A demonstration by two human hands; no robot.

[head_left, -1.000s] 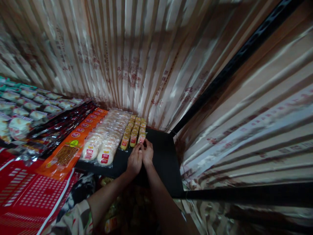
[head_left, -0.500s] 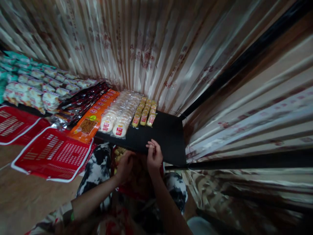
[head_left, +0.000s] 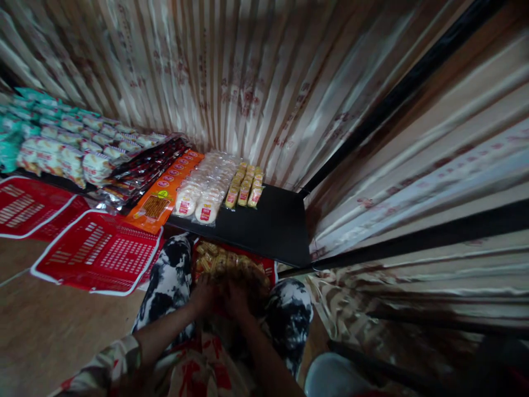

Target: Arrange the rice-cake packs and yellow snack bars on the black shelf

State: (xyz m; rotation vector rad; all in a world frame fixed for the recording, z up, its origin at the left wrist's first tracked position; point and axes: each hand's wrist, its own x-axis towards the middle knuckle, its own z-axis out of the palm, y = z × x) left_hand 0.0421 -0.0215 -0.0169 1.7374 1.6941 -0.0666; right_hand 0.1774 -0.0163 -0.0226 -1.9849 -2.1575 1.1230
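Note:
Between my knees stands a red basket point(head_left: 276, 271) holding many small yellow-wrapped snack packs point(head_left: 225, 259). My left hand point(head_left: 205, 295) and my right hand point(head_left: 236, 298) are both down in the near part of this basket, side by side, among or just over the packs. Deep shadow hides the fingers of both, so I cannot tell what they grip. Beyond the basket, on a black shelf point(head_left: 273, 226), short rows of matching yellow packs point(head_left: 244, 187) are laid out. Left of them lie rows of round white crackers in clear wrappers point(head_left: 200, 190).
An orange snack bag point(head_left: 159, 201), dark shiny packets point(head_left: 144, 165) and white-and-teal bags point(head_left: 70, 143) line the shelf leftward. Two red baskets with white rims point(head_left: 103, 248) stand at the left. Black poles point(head_left: 397, 105) and a curtain point(head_left: 248, 71) bound the right and back.
Both hands have dropped down and back toward me into the basket; the right one has come away from the shelf's front edge. The view has shifted slightly.

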